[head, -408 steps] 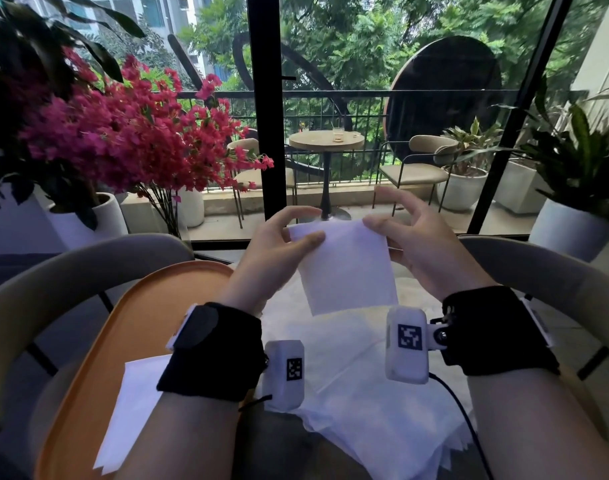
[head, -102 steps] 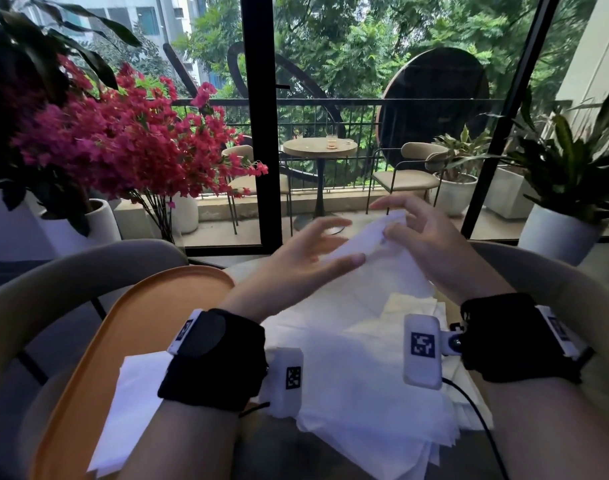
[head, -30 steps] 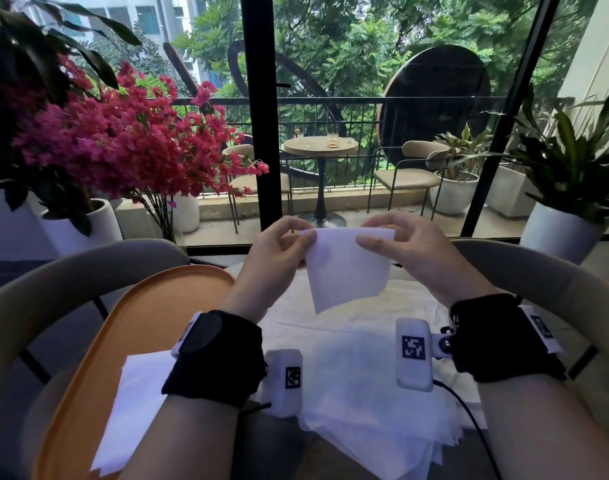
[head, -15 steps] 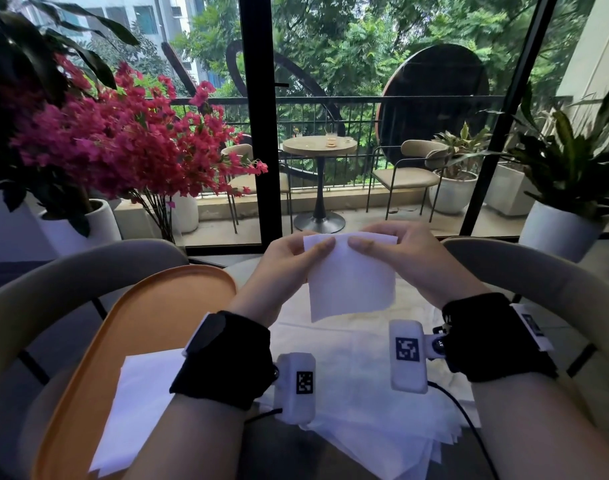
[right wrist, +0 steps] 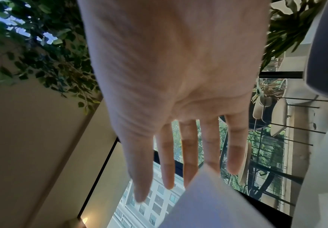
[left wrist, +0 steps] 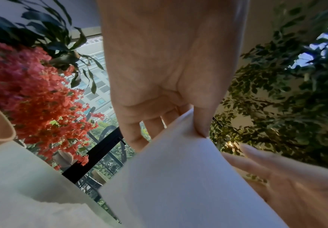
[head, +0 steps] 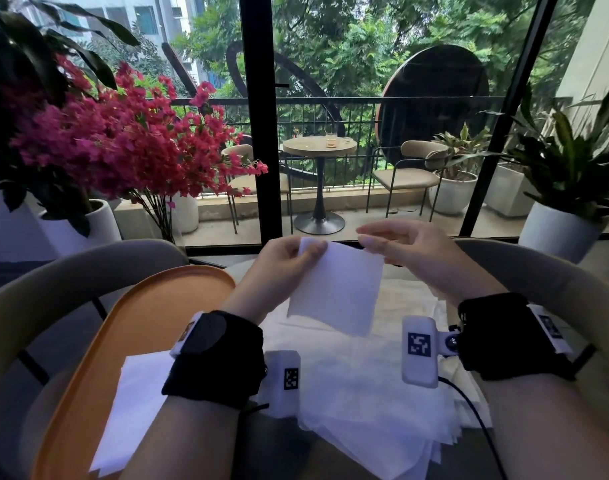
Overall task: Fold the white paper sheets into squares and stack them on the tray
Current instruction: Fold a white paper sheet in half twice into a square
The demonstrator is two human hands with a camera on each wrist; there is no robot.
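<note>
A folded white paper square (head: 337, 289) hangs in the air over the table, pinched at its top left corner by my left hand (head: 298, 249); the left wrist view shows thumb and fingers clamped on the folded paper (left wrist: 178, 177). My right hand (head: 382, 242) is just off the square's top right corner, fingers (right wrist: 188, 154) straight and spread, holding nothing. An orange tray (head: 150, 313) lies at the left with folded white squares (head: 133, 410) stacked on its near part. A pile of unfolded white sheets (head: 372, 403) lies under both wrists.
Curved grey chair backs (head: 71, 271) ring the table on both sides. A pink flowering plant (head: 116, 143) in a white pot stands at the far left, a green potted plant (head: 573, 174) at the far right. Behind is a window with a black frame (head: 260, 116).
My right hand has let go of the square's top edge and opened, pulling slightly right. The left hand alone now holds the square, which has tilted and swung a little rightward.
</note>
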